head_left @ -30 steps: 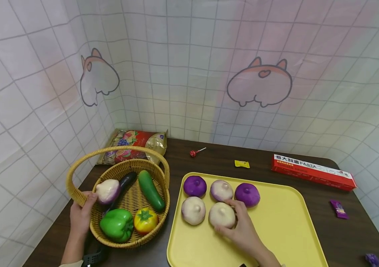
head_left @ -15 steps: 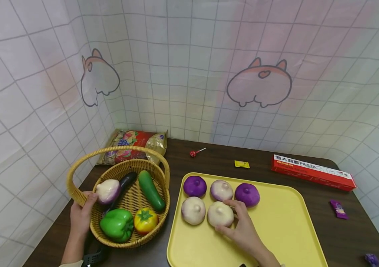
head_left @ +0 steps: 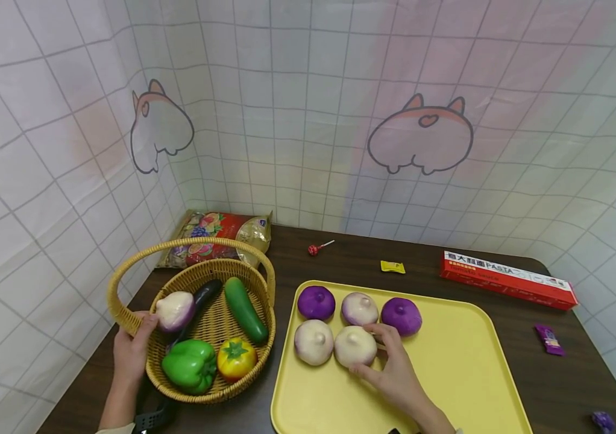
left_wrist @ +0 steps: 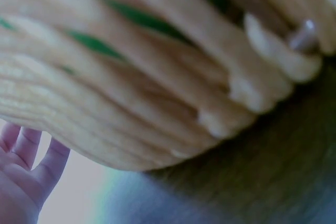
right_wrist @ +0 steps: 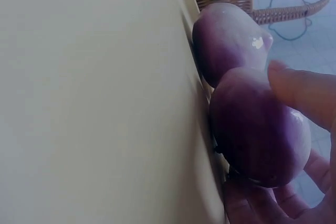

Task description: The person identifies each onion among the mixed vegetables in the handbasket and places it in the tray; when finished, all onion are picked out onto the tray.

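Note:
My right hand (head_left: 395,374) holds a white-and-purple turnip (head_left: 355,347) on the yellow tray (head_left: 449,386), its thumb on the near side and fingers on the far side. This turnip (right_wrist: 257,129) touches another turnip (right_wrist: 226,40) in the right wrist view. Behind them, three more turnips stand in a row, two showing dark purple tops (head_left: 316,302). At the left, my left hand (head_left: 133,349) grips the wicker basket (head_left: 213,313) by its rim near the handle. Inside lie a turnip (head_left: 175,311), an eggplant (head_left: 207,295), a cucumber (head_left: 246,310), a green bell pepper (head_left: 190,366) and a yellow tomato (head_left: 237,359).
A candy bag (head_left: 216,232) lies behind the basket. Along the back are a red lollipop (head_left: 313,249), a yellow wrapped candy (head_left: 392,266) and a red pasta box (head_left: 509,280). Purple candies (head_left: 549,340) lie at the right. A tile-patterned curtain (head_left: 308,120) surrounds the dark table.
The turnip in my right hand has slid slightly left and up, closing the gap to its left-hand neighbour. My left hand and the basket have stayed in place.

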